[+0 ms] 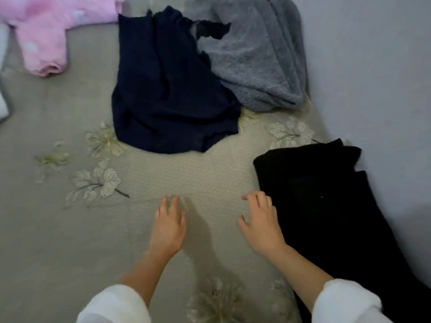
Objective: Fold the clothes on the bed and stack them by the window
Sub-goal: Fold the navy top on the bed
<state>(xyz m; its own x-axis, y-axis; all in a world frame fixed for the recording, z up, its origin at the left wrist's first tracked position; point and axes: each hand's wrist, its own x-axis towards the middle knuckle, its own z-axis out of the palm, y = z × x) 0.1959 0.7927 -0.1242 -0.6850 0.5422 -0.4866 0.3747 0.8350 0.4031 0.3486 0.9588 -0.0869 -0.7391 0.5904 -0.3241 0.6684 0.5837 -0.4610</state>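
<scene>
A crumpled navy garment (168, 89) lies in the middle of the bed (198, 178). A grey knit garment (256, 57) is bunched behind it against the wall. Along the right edge a black garment (326, 206) lies flat. A pink spotted garment (42, 31) lies at the far left. My left hand (169, 224) hovers over bare bedspread, fingers apart, holding nothing. My right hand (261, 220) is also open, its fingers just beside the black garment's left edge.
The bedspread is beige with a pale leaf pattern. A pale lilac wall (373, 78) borders the bed on the right. A bit of white fabric (3, 106) shows at the left edge. Bare bedspread lies between my hands and the navy garment.
</scene>
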